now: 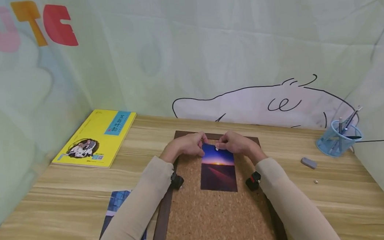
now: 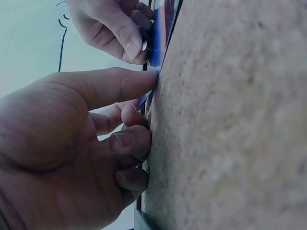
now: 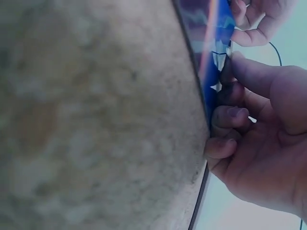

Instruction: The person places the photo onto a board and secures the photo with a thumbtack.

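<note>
A sunset photo (image 1: 218, 175) lies on the upper part of a dark-framed corkboard (image 1: 214, 221). My left hand (image 1: 190, 144) pinches its upper left corner between thumb and forefinger, the other fingers curled against the board. At the photo's top edge, my right hand (image 1: 235, 143) pinches a thumbtack (image 1: 217, 148) with a pale, shiny head. Its thin needle shows in the left wrist view beside the right thumb (image 2: 125, 38). Whether the point has entered the cork cannot be told. In the right wrist view the blue top of the photo (image 3: 222, 28) is near the fingertips.
Another photo (image 1: 117, 201) lies left of the board, partly under the left sleeve. A yellow book (image 1: 97, 136) is at the back left. To the right are a blue pen holder (image 1: 335, 142), a grey eraser (image 1: 309, 162) and a small tack (image 1: 316, 181). A fabric backdrop borders the table.
</note>
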`<state>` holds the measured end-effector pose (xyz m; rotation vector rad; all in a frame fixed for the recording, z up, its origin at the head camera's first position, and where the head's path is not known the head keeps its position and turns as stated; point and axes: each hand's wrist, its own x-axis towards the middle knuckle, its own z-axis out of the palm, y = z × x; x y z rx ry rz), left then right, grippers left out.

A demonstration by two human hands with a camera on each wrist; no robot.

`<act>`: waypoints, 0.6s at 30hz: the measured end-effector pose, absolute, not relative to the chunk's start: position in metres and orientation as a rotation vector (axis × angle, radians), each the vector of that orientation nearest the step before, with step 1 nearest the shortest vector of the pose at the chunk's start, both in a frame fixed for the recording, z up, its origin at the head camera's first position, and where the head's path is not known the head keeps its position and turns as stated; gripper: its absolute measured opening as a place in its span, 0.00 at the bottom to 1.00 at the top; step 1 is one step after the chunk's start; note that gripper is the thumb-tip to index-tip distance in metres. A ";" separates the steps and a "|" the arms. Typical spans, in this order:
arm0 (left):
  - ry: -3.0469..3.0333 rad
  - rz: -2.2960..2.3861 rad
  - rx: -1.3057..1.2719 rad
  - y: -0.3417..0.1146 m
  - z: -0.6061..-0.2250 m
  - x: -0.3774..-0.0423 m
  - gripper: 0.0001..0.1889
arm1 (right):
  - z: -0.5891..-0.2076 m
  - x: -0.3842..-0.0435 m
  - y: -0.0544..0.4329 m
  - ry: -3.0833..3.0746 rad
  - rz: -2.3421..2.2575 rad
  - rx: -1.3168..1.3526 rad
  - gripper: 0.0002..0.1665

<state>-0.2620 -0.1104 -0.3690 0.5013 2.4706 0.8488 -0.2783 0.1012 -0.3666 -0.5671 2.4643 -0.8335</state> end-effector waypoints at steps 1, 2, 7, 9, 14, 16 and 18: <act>2.471 0.846 0.502 -0.111 -0.369 -0.262 0.21 | -0.368 -0.278 0.101 2.463 -0.848 -0.567 0.14; 2.470 0.845 0.502 -0.111 -0.369 -0.262 0.21 | -0.368 -0.277 0.100 2.462 -0.861 -0.563 0.15; 2.475 0.837 0.509 -0.112 -0.370 -0.263 0.21 | -0.371 -0.276 0.097 2.492 -0.849 -0.547 0.14; 2.477 0.836 0.513 -0.112 -0.370 -0.263 0.21 | -0.372 -0.276 0.097 2.513 -0.835 -0.553 0.13; 2.475 0.841 0.519 -0.111 -0.370 -0.263 0.21 | -0.374 -0.275 0.097 2.526 -0.875 -0.578 0.06; 2.477 0.837 0.518 -0.110 -0.369 -0.262 0.20 | -0.374 -0.275 0.098 2.524 -0.888 -0.592 0.06; 2.488 0.823 0.517 -0.110 -0.370 -0.262 0.19 | -0.373 -0.275 0.098 2.534 -0.877 -0.605 0.06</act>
